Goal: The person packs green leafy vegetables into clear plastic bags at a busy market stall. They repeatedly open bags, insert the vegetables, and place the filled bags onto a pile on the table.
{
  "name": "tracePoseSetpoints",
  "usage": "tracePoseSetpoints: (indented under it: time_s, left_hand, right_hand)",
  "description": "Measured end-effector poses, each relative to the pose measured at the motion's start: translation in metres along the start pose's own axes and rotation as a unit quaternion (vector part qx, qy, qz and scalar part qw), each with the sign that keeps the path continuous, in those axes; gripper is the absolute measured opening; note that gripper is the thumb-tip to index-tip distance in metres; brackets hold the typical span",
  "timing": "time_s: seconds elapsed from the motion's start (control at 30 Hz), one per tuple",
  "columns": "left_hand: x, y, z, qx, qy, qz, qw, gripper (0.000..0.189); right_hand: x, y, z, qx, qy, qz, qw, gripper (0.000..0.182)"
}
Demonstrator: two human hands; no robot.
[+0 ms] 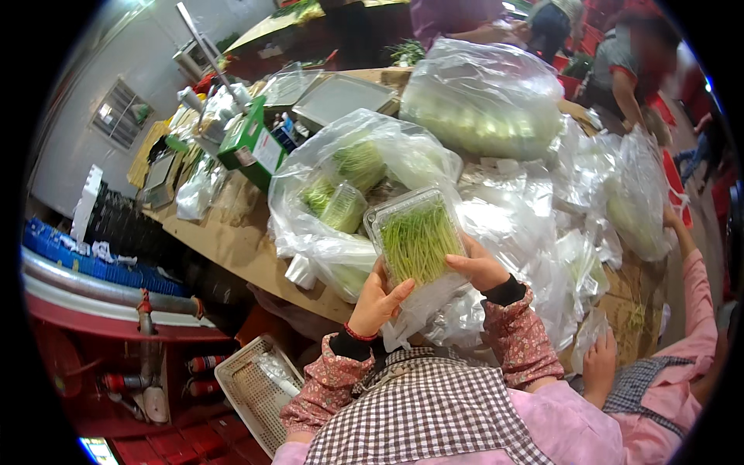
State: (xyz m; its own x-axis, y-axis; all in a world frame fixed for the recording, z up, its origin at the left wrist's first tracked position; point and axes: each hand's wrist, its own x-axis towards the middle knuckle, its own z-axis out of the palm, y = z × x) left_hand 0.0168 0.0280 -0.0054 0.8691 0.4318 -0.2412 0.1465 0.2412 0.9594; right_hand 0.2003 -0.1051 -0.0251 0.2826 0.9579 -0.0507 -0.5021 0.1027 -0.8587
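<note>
Between my two hands is a clear plastic clamshell box (419,241) packed with thin green sprouts, tilted up toward me. My left hand (376,302) grips its lower left corner, thumb across the near edge. On the right side, my right hand (479,264) holds the box with the thumb over its edge. Just beyond it, a large clear plastic bag (325,157) lies open, with more boxes of sprouts (343,206) inside. Crumpled plastic film (505,197) spreads beside my right hand.
A full bag of packed boxes (482,110) stands farther back. A green carton (253,142) sits at the left on the wooden table (232,244). Below is a white plastic basket (250,372). At right, a co-worker's hand (598,360) and sleeve (697,290) are close by.
</note>
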Motion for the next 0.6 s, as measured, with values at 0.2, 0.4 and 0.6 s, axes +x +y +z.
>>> tracePoseSetpoints:
  time_s: [0.2,0.4,0.6]
  left_hand:
    - [0.007,0.022,-0.003,-0.041,0.017,0.102,0.994,0.058]
    - [0.005,0.042,0.001,-0.068,-0.049,0.146,0.986,0.059]
    - [-0.009,0.05,-0.002,-0.028,-0.042,0.246,0.968,0.052]
  right_hand:
    - [-0.05,-0.01,-0.032,0.123,0.137,-0.032,0.982,0.062]
    - [-0.083,0.019,0.005,0.398,-0.103,0.042,0.911,0.079]
    - [-0.075,0.057,0.007,0.45,0.061,0.178,0.873,0.05]
